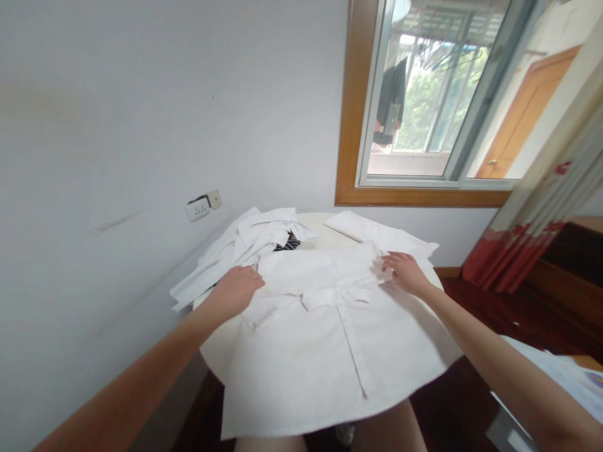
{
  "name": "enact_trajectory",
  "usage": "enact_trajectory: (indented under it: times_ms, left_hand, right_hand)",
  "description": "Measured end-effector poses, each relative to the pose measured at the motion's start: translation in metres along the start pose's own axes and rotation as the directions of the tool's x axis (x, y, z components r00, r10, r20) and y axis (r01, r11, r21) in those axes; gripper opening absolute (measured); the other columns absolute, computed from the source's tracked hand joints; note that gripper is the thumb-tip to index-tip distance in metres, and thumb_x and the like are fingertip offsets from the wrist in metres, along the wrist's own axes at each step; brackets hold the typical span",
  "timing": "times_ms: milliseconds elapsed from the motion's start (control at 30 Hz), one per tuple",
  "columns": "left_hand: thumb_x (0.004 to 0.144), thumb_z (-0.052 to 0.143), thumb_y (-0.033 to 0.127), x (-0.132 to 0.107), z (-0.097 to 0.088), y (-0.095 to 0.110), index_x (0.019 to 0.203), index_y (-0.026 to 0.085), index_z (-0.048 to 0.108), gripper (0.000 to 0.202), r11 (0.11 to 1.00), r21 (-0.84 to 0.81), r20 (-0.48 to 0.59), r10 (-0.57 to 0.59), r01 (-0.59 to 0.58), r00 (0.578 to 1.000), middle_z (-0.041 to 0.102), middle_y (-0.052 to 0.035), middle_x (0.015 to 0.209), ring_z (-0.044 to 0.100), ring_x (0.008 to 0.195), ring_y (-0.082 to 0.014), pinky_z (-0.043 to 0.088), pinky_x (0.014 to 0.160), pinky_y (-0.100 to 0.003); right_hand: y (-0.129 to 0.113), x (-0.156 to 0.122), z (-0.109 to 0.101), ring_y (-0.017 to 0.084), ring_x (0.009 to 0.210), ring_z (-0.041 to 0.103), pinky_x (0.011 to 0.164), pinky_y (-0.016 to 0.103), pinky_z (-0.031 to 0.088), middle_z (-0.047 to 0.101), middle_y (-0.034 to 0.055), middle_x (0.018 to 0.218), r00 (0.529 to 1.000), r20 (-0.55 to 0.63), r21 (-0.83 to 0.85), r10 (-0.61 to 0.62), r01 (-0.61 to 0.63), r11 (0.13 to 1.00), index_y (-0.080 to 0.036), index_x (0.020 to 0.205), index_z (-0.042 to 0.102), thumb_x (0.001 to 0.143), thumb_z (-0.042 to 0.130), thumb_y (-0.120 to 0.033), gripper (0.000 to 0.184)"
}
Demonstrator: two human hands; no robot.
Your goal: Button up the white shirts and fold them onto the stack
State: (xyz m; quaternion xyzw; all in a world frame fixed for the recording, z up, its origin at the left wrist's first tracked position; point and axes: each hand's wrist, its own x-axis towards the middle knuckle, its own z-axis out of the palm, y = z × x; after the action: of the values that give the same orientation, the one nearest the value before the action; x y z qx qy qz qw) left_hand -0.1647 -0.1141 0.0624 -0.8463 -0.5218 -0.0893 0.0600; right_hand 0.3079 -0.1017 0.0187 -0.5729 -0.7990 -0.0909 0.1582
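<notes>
A white garment (325, 358) with a button placket and a belt-like band lies across a round table. Its upper part (311, 267) is turned over in a broad flap, and its lower edge hangs past the table's near side. My left hand (240, 289) is at the flap's left edge, its curled fingers gripping the cloth. At the opposite edge, my right hand (406, 271) holds the cloth with bent fingers; the fingertips are partly blurred against the white fabric.
Several white garments lie in a loose heap (235, 245) at the back left, a dark striped piece (288, 242) among them. A folded white cloth (377, 232) is at the back right of the table (221, 342). Behind are the wall, a socket (198, 209) and a wood-framed window (358, 196).
</notes>
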Motion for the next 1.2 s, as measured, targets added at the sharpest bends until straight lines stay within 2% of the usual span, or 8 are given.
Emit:
enact_trajectory:
  times_ms: [100, 200, 333, 467, 667, 833, 1000, 1200]
  left_hand:
    - [0.081, 0.046, 0.018, 0.031, -0.004, 0.024, 0.097, 0.023, 0.070, 0.030, 0.985, -0.029, -0.022, 0.169, -0.170, 0.985, 0.067, -0.0059, 0.112, 0.054, 0.112, -0.0218, 0.035, 0.102, -0.037]
    - [0.087, 0.041, 0.024, 0.074, 0.008, 0.053, 0.115, 0.020, 0.063, 0.036, 0.973, -0.075, -0.104, 0.210, -0.218, 0.972, 0.063, -0.0054, 0.122, 0.052, 0.116, -0.0204, 0.035, 0.103, -0.034]
    - [0.092, 0.034, 0.026, 0.112, 0.044, 0.082, 0.124, 0.015, 0.057, 0.041, 0.993, -0.103, -0.166, 0.038, -0.056, 0.985, 0.058, -0.0111, 0.128, 0.049, 0.121, -0.0218, 0.033, 0.106, -0.036]
    - [0.092, 0.031, 0.047, 0.115, 0.084, 0.082, 0.138, 0.025, 0.043, 0.052, 0.987, -0.091, -0.003, -0.130, 0.130, 0.991, 0.037, -0.0095, 0.147, 0.030, 0.136, -0.0282, 0.019, 0.111, -0.053]
    - [0.087, 0.023, 0.067, 0.103, 0.098, 0.046, 0.143, 0.026, 0.033, 0.070, 0.981, -0.065, 0.079, -0.176, 0.181, 0.981, 0.023, -0.0084, 0.153, 0.017, 0.141, -0.0291, 0.008, 0.111, -0.058]
    - [0.090, 0.022, 0.062, 0.093, 0.098, 0.014, 0.142, 0.026, 0.036, 0.065, 0.978, 0.031, 0.025, -0.207, 0.206, 0.978, 0.027, -0.0067, 0.152, 0.020, 0.141, -0.0253, 0.011, 0.114, -0.047]
    - [0.091, 0.023, 0.060, 0.087, 0.102, 0.002, 0.141, 0.025, 0.038, 0.063, 0.962, 0.086, -0.022, -0.257, 0.258, 0.966, 0.030, -0.0090, 0.151, 0.025, 0.139, -0.0253, 0.016, 0.114, -0.043]
    - [0.091, 0.025, 0.059, 0.086, 0.103, 0.003, 0.140, 0.021, 0.040, 0.064, 0.961, 0.091, -0.085, -0.254, 0.262, 0.963, 0.033, -0.0116, 0.149, 0.029, 0.138, -0.0256, 0.021, 0.113, -0.041]
  right_hand:
    - [-0.024, 0.031, -0.012, 0.023, 0.128, 0.041, 0.105, 0.043, 0.031, 0.058, 0.0021, 0.128, 1.000, 0.003, 0.036, 0.006, -0.006, 0.999, -0.025, 0.100, 0.069, 0.076, 0.044, -0.006, 0.039]
    - [-0.063, 0.067, -0.007, 0.025, 0.132, 0.035, 0.109, 0.047, 0.025, 0.053, 0.0041, 0.134, 0.995, 0.078, 0.032, -0.055, 0.052, 0.998, -0.026, 0.115, 0.063, 0.087, 0.043, -0.021, 0.034]
    - [-0.118, 0.098, 0.029, 0.026, 0.138, 0.024, 0.110, 0.051, 0.017, 0.037, 0.0074, 0.147, 0.982, 0.180, 0.035, -0.062, 0.057, 0.998, -0.025, 0.138, 0.042, 0.094, 0.036, -0.043, 0.048]
    - [-0.140, 0.105, 0.068, 0.025, 0.141, 0.017, 0.110, 0.054, 0.014, 0.022, 0.0058, 0.154, 0.966, 0.258, 0.092, 0.029, -0.055, 0.994, -0.027, 0.146, 0.026, 0.095, 0.014, -0.054, 0.059]
    - [-0.087, 0.102, 0.075, 0.030, 0.142, 0.007, 0.107, 0.062, 0.004, 0.014, 0.0066, 0.155, 0.934, 0.296, 0.035, 0.200, -0.220, 0.975, -0.027, 0.147, 0.024, 0.090, 0.011, -0.066, 0.070]
    - [-0.034, 0.096, 0.076, 0.024, 0.141, 0.015, 0.113, 0.043, 0.009, 0.019, 0.0087, 0.154, 0.926, 0.260, -0.047, 0.274, -0.272, 0.961, -0.020, 0.147, 0.026, 0.093, 0.014, -0.059, 0.068]
    - [-0.030, 0.090, 0.082, 0.022, 0.140, 0.019, 0.113, 0.038, 0.011, 0.026, 0.0101, 0.152, 0.942, 0.165, -0.066, 0.292, -0.285, 0.956, -0.020, 0.144, 0.032, 0.093, 0.016, -0.058, 0.066]
    - [-0.033, 0.086, 0.082, 0.026, 0.142, 0.011, 0.111, 0.048, 0.009, 0.020, 0.0126, 0.154, 0.889, 0.084, -0.081, 0.450, -0.444, 0.893, -0.020, 0.144, 0.033, 0.093, 0.019, -0.057, 0.065]
